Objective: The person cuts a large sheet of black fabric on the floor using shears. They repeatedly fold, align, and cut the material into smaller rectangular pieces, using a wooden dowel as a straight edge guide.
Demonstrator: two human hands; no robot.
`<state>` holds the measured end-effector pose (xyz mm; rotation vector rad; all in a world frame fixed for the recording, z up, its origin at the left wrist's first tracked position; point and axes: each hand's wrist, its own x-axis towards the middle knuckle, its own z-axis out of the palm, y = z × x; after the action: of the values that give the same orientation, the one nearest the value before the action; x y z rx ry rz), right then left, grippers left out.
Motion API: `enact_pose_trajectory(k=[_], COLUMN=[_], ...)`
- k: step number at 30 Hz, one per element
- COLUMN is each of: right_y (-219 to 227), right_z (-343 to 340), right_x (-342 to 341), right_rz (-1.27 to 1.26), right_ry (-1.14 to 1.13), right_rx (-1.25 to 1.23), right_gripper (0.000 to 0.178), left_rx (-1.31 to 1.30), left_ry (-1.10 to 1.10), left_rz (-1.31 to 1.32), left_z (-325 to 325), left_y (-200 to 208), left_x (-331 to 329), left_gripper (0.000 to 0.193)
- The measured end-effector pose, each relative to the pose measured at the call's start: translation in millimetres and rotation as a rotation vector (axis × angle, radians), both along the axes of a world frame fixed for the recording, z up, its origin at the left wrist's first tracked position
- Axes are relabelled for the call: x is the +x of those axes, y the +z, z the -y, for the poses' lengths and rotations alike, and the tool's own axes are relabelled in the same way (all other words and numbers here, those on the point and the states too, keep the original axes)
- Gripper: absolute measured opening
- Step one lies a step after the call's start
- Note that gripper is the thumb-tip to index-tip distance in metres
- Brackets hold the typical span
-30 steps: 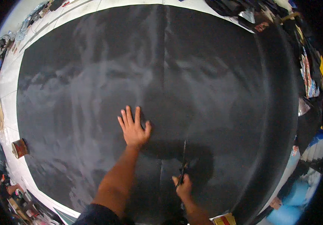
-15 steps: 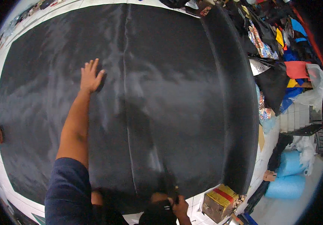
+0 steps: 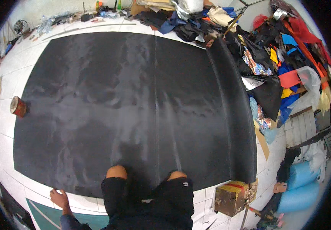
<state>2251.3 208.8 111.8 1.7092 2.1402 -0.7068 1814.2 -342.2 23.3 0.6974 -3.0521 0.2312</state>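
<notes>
A large black sheet lies spread over the floor, with one soft crease running lengthwise near its middle. At its near left edge is my left hand, the fingers apart and the fingertips at the border of the sheet; nothing shows in it. The sheet's right side is rolled or folded over into a long raised band. Both my knees are at its near edge. My right hand is out of the picture.
A reddish can stands on the left edge of the sheet. Near right is a worn cardboard box. Scraps heap up along the right and far side. Light-blue rolls lie farther right, and a green board lies near left.
My left hand has come back from the middle of the sheet to its near left edge. My right hand, holding something dark before, has left the picture. The view has shifted and takes in more of the room.
</notes>
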Motion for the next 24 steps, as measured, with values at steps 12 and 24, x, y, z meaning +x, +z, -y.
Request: enact_pose_trajectory(k=[12,24], right_y=[-56,-139], right_z=[49,-21], right_x=[56,-83], right_rz=[-0.318,-0.521], right_ry=[0.34,0.65], right_rx=[-0.086,0.232], right_gripper=[0.059,0.072], left_rx=[0.701,0.683], left_ry=[-0.902,-1.473], left_rz=[-0.37,0.335], left_z=[-219,-215], left_y=[113,159], left_x=[49,93], left_gripper=[0.027,0.037])
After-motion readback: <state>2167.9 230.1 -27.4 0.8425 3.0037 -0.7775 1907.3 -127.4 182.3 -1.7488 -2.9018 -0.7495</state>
